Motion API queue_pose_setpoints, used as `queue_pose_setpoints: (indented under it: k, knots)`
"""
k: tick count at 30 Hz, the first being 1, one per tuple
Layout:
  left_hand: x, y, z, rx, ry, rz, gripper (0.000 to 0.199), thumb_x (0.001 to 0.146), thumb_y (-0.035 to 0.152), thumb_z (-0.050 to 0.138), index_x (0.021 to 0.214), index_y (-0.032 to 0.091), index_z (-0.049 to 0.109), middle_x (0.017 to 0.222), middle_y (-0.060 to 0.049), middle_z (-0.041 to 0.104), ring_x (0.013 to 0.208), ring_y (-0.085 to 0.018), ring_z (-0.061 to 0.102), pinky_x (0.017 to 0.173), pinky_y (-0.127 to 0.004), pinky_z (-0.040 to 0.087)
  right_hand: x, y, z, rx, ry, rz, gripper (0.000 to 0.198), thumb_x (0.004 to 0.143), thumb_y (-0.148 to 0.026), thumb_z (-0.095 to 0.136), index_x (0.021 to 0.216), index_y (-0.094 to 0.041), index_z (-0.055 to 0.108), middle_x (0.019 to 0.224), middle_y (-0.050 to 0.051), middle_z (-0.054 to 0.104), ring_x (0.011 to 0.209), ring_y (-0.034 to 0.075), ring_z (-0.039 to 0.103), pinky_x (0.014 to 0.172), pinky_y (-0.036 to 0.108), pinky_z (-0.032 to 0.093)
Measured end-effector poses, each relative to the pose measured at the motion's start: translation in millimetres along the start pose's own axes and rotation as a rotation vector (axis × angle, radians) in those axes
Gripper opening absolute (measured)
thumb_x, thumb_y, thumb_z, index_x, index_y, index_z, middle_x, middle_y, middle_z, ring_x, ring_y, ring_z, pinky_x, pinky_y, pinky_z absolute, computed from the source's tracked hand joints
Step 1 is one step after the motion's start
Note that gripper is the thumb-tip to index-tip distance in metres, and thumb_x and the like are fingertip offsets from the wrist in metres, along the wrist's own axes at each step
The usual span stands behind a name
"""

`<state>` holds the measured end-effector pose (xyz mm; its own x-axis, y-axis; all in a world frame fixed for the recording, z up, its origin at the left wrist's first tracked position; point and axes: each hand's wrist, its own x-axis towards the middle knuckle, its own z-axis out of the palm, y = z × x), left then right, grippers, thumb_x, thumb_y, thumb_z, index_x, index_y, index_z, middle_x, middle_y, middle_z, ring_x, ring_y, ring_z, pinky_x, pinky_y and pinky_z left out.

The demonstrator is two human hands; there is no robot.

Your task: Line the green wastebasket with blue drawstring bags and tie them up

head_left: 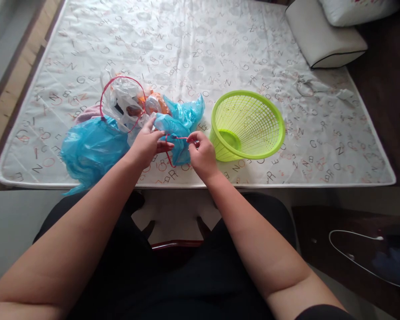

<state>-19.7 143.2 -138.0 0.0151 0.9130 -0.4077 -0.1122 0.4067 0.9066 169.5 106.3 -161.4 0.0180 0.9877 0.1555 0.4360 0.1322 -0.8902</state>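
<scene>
My right hand [202,155] pinches the end of a thin red string [182,138] between thumb and fingertips. The string meets a crumpled blue plastic bag [180,153] and loops down in front of it. My left hand [146,144] is beside the bag's left side, thumb raised and fingers stretched apart; its fingertips are close to the string, and whether they touch it I cannot tell. A larger blue plastic bag [93,144] lies to the left, partly behind my left forearm. Above it, a wide red loop [122,77] crosses a clear plastic bag [120,95].
A lime-green plastic basket [248,153] stands tilted right of my right hand. Orange wrapping [160,103] and a pink cloth [88,114] lie in the pile. Everything rests on a letter-printed mattress [203,53]. A pale cushion [326,40] sits far right, a white cable [350,258] lower right.
</scene>
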Motion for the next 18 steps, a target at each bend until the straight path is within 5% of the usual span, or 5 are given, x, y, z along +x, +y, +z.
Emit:
queue_pose_setpoints:
  k: [5,11,18]
  knots:
    - [-2,3,2,-0.06,-0.009,-0.043,0.068,0.071,0.012,0.073,0.136,0.024,0.06,0.092,-0.003,0.071,0.074,-0.018,0.076,0.075,-0.036,0.066,2,3,0,-0.018,-0.063,0.049,0.018,0.098,-0.02,0.051,0.099,-0.022,0.069,0.106,0.006,0.075,0.095,0.02,0.068,0.096,0.037,0.055]
    - [-2,-2,2,0.059,-0.105,0.025,0.073,0.064,0.021,0.089,0.132,0.022,0.064,0.102,-0.005,0.074,0.087,-0.021,0.075,0.076,-0.034,0.063,-2,-4,4,0.018,-0.274,-0.033,0.035,0.105,-0.049,0.058,0.109,-0.02,0.076,0.115,0.011,0.078,0.113,0.026,0.071,0.106,0.04,0.053]
    - [4,-18,-2,0.387,-0.133,0.264,0.046,0.072,0.034,0.088,0.111,0.016,0.075,0.095,-0.008,0.076,0.088,-0.022,0.072,0.077,-0.032,0.059,-6,-6,11,0.096,-0.292,0.13,0.023,0.096,-0.038,0.072,0.109,-0.018,0.075,0.116,0.011,0.079,0.111,0.025,0.073,0.104,0.041,0.055]
